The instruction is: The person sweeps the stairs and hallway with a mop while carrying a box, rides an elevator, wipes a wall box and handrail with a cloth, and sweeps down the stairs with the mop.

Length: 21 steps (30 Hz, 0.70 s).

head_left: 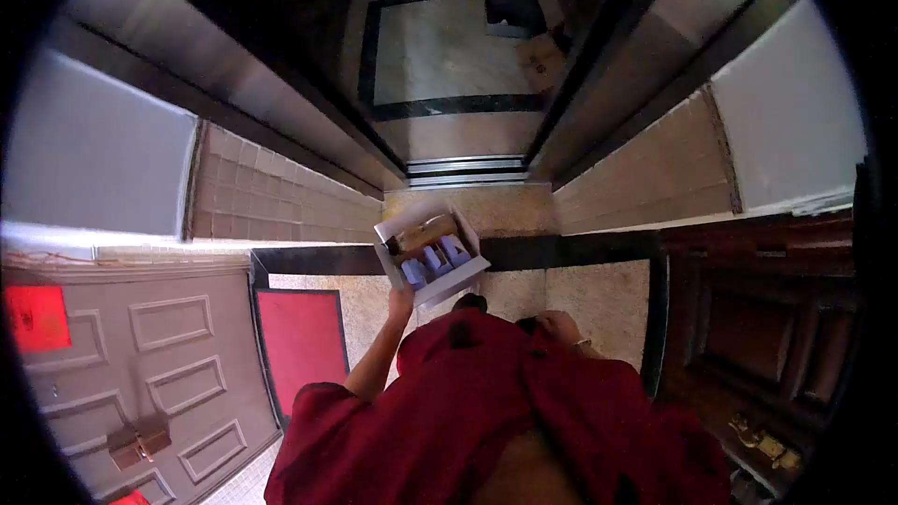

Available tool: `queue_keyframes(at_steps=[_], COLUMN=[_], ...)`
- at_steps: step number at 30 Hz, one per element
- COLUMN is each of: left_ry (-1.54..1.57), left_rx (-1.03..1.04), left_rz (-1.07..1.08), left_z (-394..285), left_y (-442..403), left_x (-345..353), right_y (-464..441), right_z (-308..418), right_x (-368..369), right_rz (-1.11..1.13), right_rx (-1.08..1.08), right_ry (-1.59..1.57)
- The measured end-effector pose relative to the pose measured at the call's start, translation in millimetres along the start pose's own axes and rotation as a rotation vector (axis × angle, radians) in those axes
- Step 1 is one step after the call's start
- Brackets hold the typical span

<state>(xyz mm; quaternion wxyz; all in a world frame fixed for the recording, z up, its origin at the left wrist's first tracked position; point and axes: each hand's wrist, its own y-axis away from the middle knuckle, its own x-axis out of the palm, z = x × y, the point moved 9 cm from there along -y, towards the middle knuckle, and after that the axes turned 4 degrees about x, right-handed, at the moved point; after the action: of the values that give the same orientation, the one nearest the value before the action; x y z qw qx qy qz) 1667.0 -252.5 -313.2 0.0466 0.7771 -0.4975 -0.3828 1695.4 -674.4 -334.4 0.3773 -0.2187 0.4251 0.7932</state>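
A white open-topped box (461,274) is held out in front of the body, tilted, with several pale purple packets (436,260) and a brown item (426,233) inside. My left hand (401,302) grips its near left corner. Close to the right side of the dark red garment (449,383) is my right hand (558,324), bent near a small dark thing at the waist. The fingers of that hand are partly hidden, and what they hold, if anything, cannot be made out.
An open elevator doorway with a metal sill (466,171) lies ahead; inside are a cardboard box (541,62) and a dark open box (514,14). A red mat (301,341) and grey door (168,369) are left, a dark wooden door (753,332) right.
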Motion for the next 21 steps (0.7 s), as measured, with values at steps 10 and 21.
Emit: queue_keyframes(at_steps=[10, 21], left_ry=[-0.516, -0.214], left_rx=[0.33, 0.524], left_rz=[0.195, 0.085], left_z=[-48, -157], left_y=[-124, -299], left_x=[11, 71], right_y=[-18, -49], right_z=[19, 7], right_x=[-118, -138], right_rz=[-0.163, -0.018], right_rx=[0.243, 0.312], right_ry=[-0.09, -0.364])
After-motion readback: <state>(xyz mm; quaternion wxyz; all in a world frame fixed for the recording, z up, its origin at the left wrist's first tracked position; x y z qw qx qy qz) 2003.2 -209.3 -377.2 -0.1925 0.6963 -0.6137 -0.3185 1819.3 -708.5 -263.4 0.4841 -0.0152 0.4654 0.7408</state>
